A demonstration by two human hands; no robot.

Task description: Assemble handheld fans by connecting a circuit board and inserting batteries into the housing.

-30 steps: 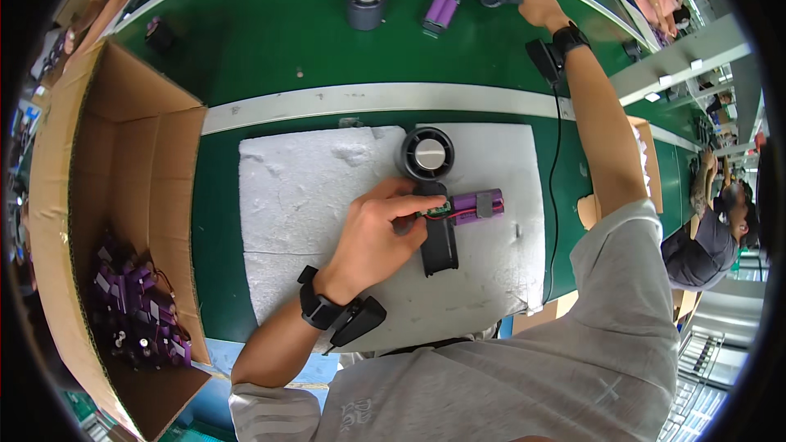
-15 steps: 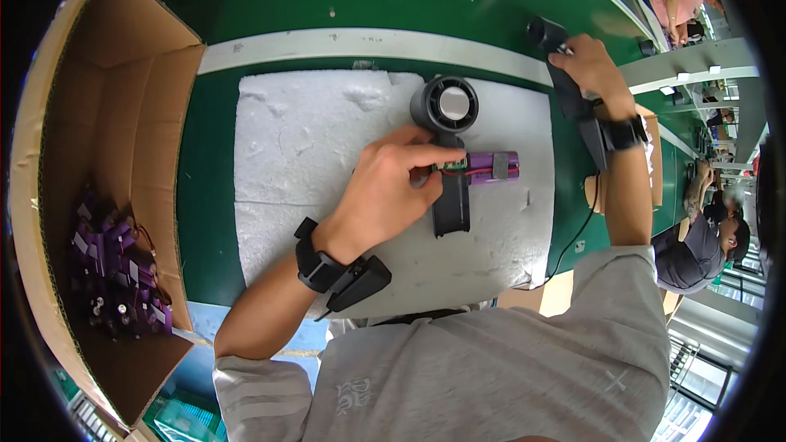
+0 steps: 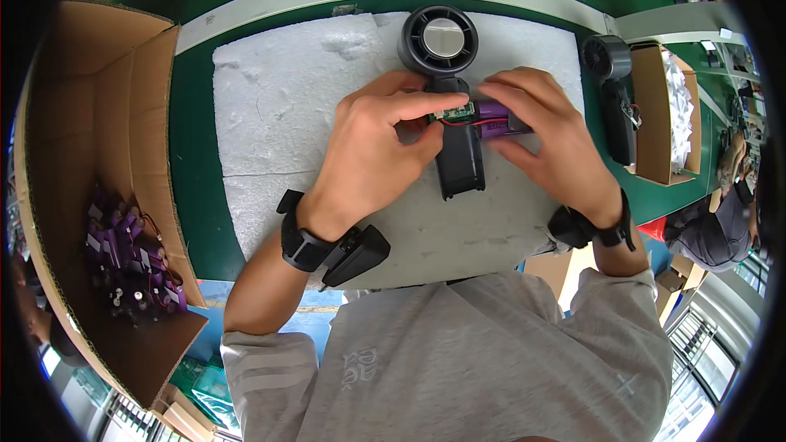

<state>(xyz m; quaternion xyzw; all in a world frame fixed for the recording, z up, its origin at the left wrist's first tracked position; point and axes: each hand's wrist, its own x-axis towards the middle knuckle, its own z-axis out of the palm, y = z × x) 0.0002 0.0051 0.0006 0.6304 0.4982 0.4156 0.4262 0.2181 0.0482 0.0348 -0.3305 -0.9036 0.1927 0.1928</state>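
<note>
A dark grey handheld fan (image 3: 461, 165) lies on a white foam sheet, its round head (image 3: 440, 39) pointing away from me. Across its handle sits a small green circuit board (image 3: 453, 113), joined by red wires to a purple battery pack (image 3: 494, 128). My left hand (image 3: 372, 139) pinches the board between thumb and fingers over the handle. From the right, my right hand (image 3: 557, 135) closes its thumb and fingers about the battery pack, which sticks out sideways from the fan. Part of the pack is hidden beneath those fingers.
Beyond the right edge of the foam sheet (image 3: 278, 123), a second dark fan (image 3: 618, 110) lies near a small carton (image 3: 655, 147) of white pieces. On the left stands a large open cardboard box (image 3: 147, 115) containing several purple battery packs (image 3: 131, 254).
My right hand has let go of the second fan at the right and come back to the battery pack. My left hand stays at the circuit board. The view has shifted.
</note>
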